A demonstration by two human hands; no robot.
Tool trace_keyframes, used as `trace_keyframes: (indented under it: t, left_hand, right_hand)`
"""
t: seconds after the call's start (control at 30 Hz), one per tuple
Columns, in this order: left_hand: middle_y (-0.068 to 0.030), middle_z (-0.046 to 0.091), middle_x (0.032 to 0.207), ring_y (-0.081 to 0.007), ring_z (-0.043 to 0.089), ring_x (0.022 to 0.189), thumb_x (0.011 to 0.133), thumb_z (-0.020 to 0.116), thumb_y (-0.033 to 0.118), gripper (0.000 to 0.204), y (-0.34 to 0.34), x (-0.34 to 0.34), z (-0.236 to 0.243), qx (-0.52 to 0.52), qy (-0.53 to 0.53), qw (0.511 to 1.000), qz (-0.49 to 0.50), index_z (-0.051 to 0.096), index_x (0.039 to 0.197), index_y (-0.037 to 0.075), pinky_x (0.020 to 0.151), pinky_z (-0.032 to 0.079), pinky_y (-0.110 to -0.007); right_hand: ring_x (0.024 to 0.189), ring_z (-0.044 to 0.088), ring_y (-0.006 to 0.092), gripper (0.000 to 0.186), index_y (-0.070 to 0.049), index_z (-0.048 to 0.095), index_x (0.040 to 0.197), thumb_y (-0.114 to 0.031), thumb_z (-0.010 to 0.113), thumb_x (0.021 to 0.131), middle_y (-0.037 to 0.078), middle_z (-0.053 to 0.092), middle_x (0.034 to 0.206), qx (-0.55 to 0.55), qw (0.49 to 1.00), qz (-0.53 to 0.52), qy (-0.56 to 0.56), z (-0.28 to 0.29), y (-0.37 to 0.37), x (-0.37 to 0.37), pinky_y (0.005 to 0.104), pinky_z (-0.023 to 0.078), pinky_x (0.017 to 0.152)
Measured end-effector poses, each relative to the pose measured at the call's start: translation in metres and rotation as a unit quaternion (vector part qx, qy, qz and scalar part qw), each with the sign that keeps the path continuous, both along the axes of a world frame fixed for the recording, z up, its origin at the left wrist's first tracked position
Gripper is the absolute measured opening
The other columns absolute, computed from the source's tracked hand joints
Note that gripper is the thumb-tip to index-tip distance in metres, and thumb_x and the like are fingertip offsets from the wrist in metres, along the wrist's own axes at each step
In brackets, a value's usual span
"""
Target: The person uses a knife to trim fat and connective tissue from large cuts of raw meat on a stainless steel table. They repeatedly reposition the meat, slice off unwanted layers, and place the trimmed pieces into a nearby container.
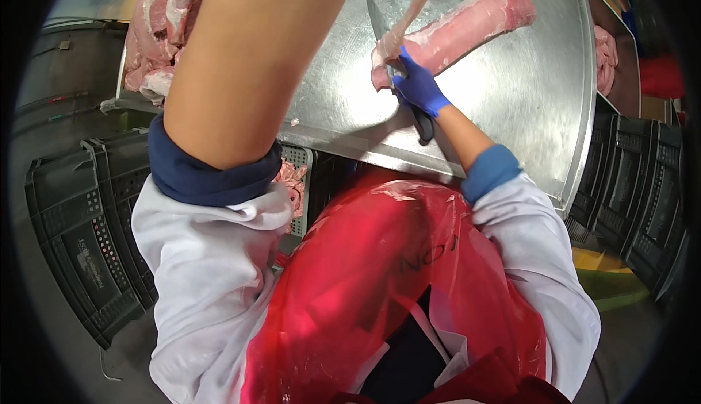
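My right hand point(420, 86), in a blue glove, is closed round a knife point(376, 18). Its dark handle sticks out below the fist, and the blade points up and away to the left. Beside it a long pink piece of boneless meat point(467, 30), like a loin, lies slantwise on the steel table point(328, 90). From the loin's near left end a pale strip of meat trimming point(418, 6) stretches up past the top edge of the view. My left forearm point(248, 61) is raised across the upper left; its hand is out of the picture.
A heap of raw meat point(157, 32) lies at the table's far left. Below the front edge stands a grey crate point(307, 185) with meat pieces. A bin point(626, 61) with more meat is at the right. Dark crates point(87, 236) stand left, and others point(628, 170) right.
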State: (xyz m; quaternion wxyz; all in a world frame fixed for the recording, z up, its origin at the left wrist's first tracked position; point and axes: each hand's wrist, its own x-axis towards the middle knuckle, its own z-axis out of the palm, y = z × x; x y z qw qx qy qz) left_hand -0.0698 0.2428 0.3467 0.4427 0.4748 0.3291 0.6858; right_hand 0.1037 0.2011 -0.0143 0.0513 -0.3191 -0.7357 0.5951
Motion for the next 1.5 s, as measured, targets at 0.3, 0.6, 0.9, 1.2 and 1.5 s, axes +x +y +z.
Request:
trace_keyframes:
  t: [0.3, 0.6, 0.9, 1.2, 1.5]
  left_hand:
    - [-0.0118, 0.057, 0.091, -0.0189, 0.052, 0.081, 0.090, 0.060, 0.024, 0.024, -0.032, -0.002, 0.023, -0.002, 0.045, 0.995, 0.085, 0.058, 0.098, 0.001, 0.071, 0.041, -0.031]
    - [-0.0171, 0.059, 0.103, -0.0247, 0.055, 0.093, 0.089, 0.062, 0.034, 0.041, 0.060, 0.059, 0.072, 0.009, 0.192, 0.977, 0.091, 0.058, 0.109, -0.001, 0.081, 0.043, -0.035]
    - [-0.0224, 0.061, 0.114, -0.0305, 0.058, 0.106, 0.088, 0.065, 0.044, 0.058, 0.259, 0.131, 0.034, -0.005, 0.427, 0.898, 0.105, 0.057, 0.119, -0.004, 0.092, 0.045, -0.039]
    - [-0.0277, 0.062, 0.125, -0.0364, 0.061, 0.118, 0.087, 0.067, 0.054, 0.076, 0.214, 0.026, -0.230, -0.202, 0.672, 0.705, 0.103, 0.057, 0.130, -0.007, 0.102, 0.047, -0.043]
    - [-0.0337, 0.052, 0.121, -0.0492, 0.055, 0.108, 0.087, 0.065, 0.052, 0.078, 0.034, 0.092, -0.341, -0.309, 0.601, 0.732, 0.092, 0.045, 0.136, -0.006, 0.094, 0.047, -0.054]
  right_hand:
    - [0.056, 0.059, 0.0151, 0.084, -0.023, 0.012, 0.164, -0.008, 0.053, 0.092, 0.007, 0.062, 0.081, -0.155, 0.985, 0.022, 0.076, 0.034, -0.011, 0.009, 0.0305, 0.053, 0.054]
    - [0.059, 0.059, 0.0139, 0.083, -0.035, 0.020, 0.162, -0.004, 0.049, 0.091, 0.010, 0.065, 0.089, -0.152, 0.971, 0.186, -0.017, 0.143, 0.034, 0.108, 0.0314, 0.052, 0.058]
    - [0.065, 0.056, 0.0085, 0.079, -0.038, 0.022, 0.160, -0.017, 0.062, 0.096, 0.001, 0.063, 0.085, -0.163, 0.985, 0.005, 0.050, 0.130, 0.087, 0.195, 0.0266, 0.052, 0.058]
    - [0.054, 0.054, 0.0092, 0.085, -0.025, 0.014, 0.163, -0.001, 0.056, 0.094, 0.003, 0.057, 0.073, -0.136, 0.933, -0.319, 0.100, 0.043, 0.147, 0.323, 0.0245, 0.049, 0.046]
    - [0.061, 0.065, 0.0184, 0.079, -0.029, 0.019, 0.162, -0.012, 0.056, 0.094, 0.012, 0.068, 0.080, 0.012, 0.978, -0.209, -0.001, 0.073, 0.259, 0.141, 0.0331, 0.055, 0.059]
